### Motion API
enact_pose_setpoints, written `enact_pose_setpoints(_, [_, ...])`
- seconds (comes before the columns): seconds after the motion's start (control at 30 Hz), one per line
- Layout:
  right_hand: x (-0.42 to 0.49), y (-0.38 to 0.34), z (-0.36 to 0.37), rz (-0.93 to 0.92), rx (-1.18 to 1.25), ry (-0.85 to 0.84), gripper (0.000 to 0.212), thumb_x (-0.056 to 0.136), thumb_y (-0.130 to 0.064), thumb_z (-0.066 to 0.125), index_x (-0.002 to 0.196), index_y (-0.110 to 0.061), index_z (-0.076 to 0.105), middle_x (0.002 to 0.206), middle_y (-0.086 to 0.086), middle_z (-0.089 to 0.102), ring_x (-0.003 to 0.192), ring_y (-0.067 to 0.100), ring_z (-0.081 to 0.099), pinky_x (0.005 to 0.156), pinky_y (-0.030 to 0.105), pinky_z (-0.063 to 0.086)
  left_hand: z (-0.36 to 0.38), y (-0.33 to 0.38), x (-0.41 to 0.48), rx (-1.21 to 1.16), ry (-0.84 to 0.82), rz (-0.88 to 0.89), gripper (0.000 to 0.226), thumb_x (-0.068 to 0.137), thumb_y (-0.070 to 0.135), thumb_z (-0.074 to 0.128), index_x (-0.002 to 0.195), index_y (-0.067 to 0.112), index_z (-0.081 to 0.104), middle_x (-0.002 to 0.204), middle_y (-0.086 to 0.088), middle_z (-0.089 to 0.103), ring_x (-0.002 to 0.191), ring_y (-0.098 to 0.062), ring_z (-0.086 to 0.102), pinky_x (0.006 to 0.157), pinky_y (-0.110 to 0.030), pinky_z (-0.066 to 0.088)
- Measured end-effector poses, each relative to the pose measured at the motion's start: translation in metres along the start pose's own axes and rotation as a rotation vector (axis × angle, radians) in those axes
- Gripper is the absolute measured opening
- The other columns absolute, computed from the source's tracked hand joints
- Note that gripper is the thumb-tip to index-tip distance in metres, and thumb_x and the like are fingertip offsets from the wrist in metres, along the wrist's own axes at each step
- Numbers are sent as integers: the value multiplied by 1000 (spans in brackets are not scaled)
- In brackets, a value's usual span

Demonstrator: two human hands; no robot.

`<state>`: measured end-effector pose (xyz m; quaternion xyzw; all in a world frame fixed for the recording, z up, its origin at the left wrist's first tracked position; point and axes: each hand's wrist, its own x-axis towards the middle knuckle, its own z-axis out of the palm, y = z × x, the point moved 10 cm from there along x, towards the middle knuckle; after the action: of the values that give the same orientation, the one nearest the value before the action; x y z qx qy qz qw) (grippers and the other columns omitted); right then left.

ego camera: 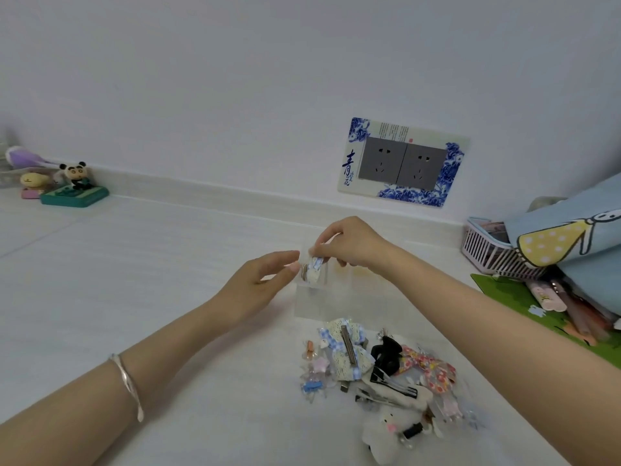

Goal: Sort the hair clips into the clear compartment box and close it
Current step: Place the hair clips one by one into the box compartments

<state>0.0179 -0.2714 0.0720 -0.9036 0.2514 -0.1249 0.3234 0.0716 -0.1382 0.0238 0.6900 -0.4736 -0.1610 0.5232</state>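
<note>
A clear compartment box (311, 302) stands on the white table in the middle, hard to make out. My right hand (349, 242) pinches a small blue-and-white hair clip (313, 270) and holds it over the box. My left hand (265, 279) is beside it, fingertips touching the box's left edge near the clip. A pile of hair clips (379, 371) lies in front of the box: a lace bow with a metal clip, a black claw clip, a red floral bow, a white plush clip and small pastel ones.
A pink basket (487, 247) and a light blue printed bag (571, 237) sit at the right on a green mat (524, 297). Small toy figures (72, 188) stand at the far left. A double wall socket (403, 163) is behind.
</note>
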Motion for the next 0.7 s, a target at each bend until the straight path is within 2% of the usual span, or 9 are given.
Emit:
enact_pose_setpoints(0.1, [-13,-3,-14,-51,22,63,18,77,-26,75,87,-14,68,71,-2,71,45,7,51,49,19,41,5,5,-1,3,-11,39,37,91,37,50,126,27,56,127,13,60,113,3,55,93,-14,43])
enact_pose_setpoints(0.2, [-43,-10,-26,-182,54,58,11,77,-29,74,85,-22,69,75,-5,70,50,5,57,59,23,50,6,6,-5,61,-3,54,47,83,48,50,126,29,55,131,12,55,119,-2,51,100,-24,43])
enact_pose_setpoints(0.27, [-70,-8,-23,-277,40,7,8,78,-31,73,85,-28,71,82,-7,71,61,2,60,60,17,50,7,9,-8,166,-5,96,53,79,56,46,126,33,54,137,15,48,125,0,44,106,-26,37])
enact_pose_setpoints(0.33, [-96,3,-9,-314,-48,-112,17,77,-40,72,92,-35,70,91,-16,71,76,-5,62,61,9,44,10,13,-11,256,-15,142,53,81,58,41,127,36,52,141,17,43,130,0,38,109,-25,29])
enact_pose_setpoints(0.4, [-115,22,8,-292,-214,-223,35,71,-59,66,104,-46,65,103,-28,66,92,-12,57,69,7,42,12,15,-13,292,-10,160,52,82,57,38,127,35,52,142,16,42,132,-2,36,111,-26,27])
enact_pose_setpoints(0.47, [-126,36,18,-290,-378,-248,51,67,-69,62,115,-53,54,109,-39,55,100,-18,48,80,9,38,12,15,-14,263,1,148,49,84,55,37,126,35,54,142,16,43,132,-1,36,111,-27,26])
enact_pose_setpoints(0.57, [-134,32,26,-356,-489,-206,62,68,-65,66,125,-48,49,112,-37,48,98,-17,38,82,5,29,13,15,-16,227,1,125,44,87,52,36,123,35,56,141,18,44,130,3,37,109,-23,26])
enact_pose_setpoints(0.63, [-136,24,29,-409,-503,-157,53,74,-55,66,124,-43,52,120,-29,55,104,-10,40,79,2,27,14,16,-18,207,0,118,44,88,51,36,122,33,57,139,18,46,129,4,38,108,-20,26])
enact_pose_setpoints(0.7, [-136,18,25,-425,-472,-94,37,80,-44,66,117,-42,60,116,-21,64,103,-2,50,80,6,32,15,16,-19,174,-3,105,44,89,49,36,123,31,57,139,18,47,129,4,39,108,-21,28])
